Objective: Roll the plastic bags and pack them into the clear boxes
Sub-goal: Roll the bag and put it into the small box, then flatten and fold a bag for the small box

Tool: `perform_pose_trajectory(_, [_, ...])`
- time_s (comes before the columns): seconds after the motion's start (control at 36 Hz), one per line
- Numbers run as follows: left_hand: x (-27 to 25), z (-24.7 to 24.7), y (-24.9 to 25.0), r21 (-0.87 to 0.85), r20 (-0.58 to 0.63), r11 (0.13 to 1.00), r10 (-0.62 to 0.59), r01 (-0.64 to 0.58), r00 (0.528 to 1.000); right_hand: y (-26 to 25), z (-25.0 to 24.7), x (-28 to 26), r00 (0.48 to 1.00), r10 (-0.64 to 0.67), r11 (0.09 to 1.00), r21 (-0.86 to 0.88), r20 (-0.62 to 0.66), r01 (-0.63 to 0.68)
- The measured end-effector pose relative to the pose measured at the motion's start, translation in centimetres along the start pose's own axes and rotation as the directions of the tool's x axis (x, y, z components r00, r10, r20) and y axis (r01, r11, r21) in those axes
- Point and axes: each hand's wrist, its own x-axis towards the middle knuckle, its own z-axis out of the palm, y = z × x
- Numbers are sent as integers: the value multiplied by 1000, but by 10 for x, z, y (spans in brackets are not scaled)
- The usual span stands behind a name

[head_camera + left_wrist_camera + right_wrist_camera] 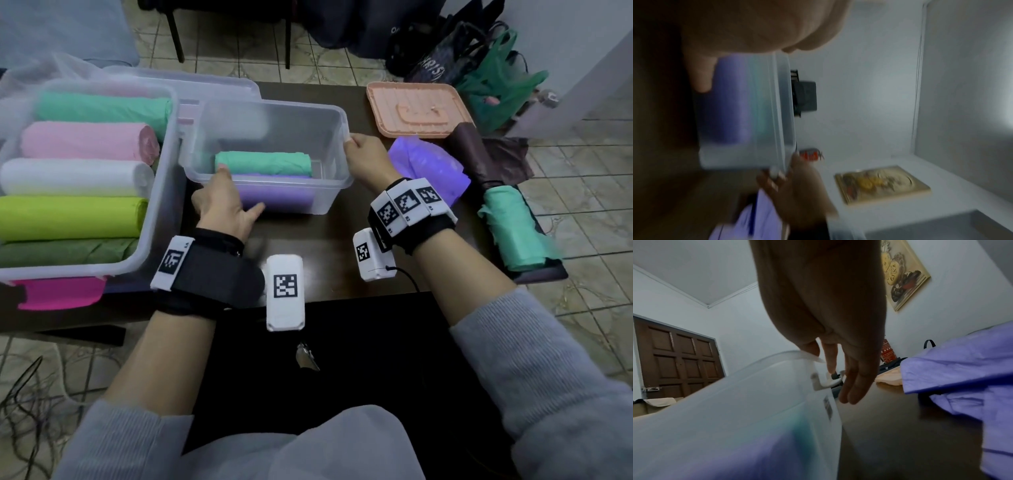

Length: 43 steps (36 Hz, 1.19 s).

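Clear small box (pixel 329 192) on dark table (pixel 325 260), mint roll (pixel 263 163) and purple roll (pixel 274 197) inside. Left hand (pixel 222 209) grips near-left corner; right hand (pixel 364 156) pinches right rim. Tiled floor (pixel 582 192).

Left wrist view blurred throughout; left grip's fingertips (pixel 222 169) hidden past the small clear box (pixel 334 113) rim. Purple roll (pixel 274 195) beneath that grip half covered.

Dim, soft light — wrist views blurred
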Motion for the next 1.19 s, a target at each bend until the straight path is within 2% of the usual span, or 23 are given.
perform_pose_trajectory(0.11, [-16,4,-29,113,117,991,-80,66,990,7,-3,-1,999,-32,999,30,3,32])
perform_pose_trajectory(0.17, [-32,10,-48,239,227,961,-196,140,954,15,-5,1,998,-58,998,17,-20,58])
perform_pose_trajectory(0.19, [-42,15,-57,334,294,929,-265,161,918,19,-8,3,997,-62,998,-7,-43,61])
perform_pose_trajectory(0.22, [-50,21,-65,438,354,888,-315,141,880,23,-13,3,996,-56,998,-35,-73,53])
perform_pose_trajectory(0.25, [-55,28,-73,537,408,841,-325,64,853,29,-20,5,993,-42,997,-66,-106,36])
perform_pose_trajectory(0.28, [-58,35,-79,619,463,782,-290,-71,837,35,-28,7,989,-25,995,-101,-143,10])
perform_pose_trajectory(0.31, [-58,42,-85,681,528,690,-231,-245,817,41,-36,8,983,-12,990,-139,-182,-14])
perform_pose_trajectory(0.33, [-56,48,-90,721,596,555,-191,-415,780,47,-45,10,975,-5,985,-171,-223,-34])
perform_pose_trajectory(0.39, [-46,56,-102,749,663,198,-207,-632,720,58,-61,11,958,1,974,-216,-285,-66])
perform_pose_trajectory(0.44, [-31,60,-112,713,649,-133,-244,-688,720,69,-76,12,949,22,957,-267,-314,-111])
perform_pose_trajectory(0.47, [-26,61,-115,683,646,-234,-249,-692,722,75,-83,13,947,30,947,-293,-318,-129])
perform_pose_trajectory(0.53, [-17,63,-120,642,639,-328,-272,-693,720,84,-97,15,946,60,924,-342,-319,-174])
perform_pose_trajectory(0.61, [-10,64,-124,619,592,-396,-332,-678,735,95,-109,17,952,100,884,-413,-290,-219])
perform_pose_trajectory(0.72, [-9,62,-130,577,552,-478,-369,-662,748,99,-111,19,974,80,868,-466,-212,-173])
perform_pose_trajectory(0.83, [-8,61,-133,567,552,-492,-368,-661,748,97,-109,18,987,125,839,-521,-99,-159])
perform_pose_trajectory(0.97, [-6,60,-134,569,565,-477,-365,-670,740,96,-98,12,973,182,739,-634,-139,-229])
perform_pose_trajectory(1.06, [-5,60,-136,573,566,-474,-360,-668,742,96,-94,7,976,195,742,-636,-97,-212])
perform_pose_trajectory(1.19, [-6,62,-134,569,562,-476,-369,-670,740,99,-90,1,967,255,828,-510,-27,-233])
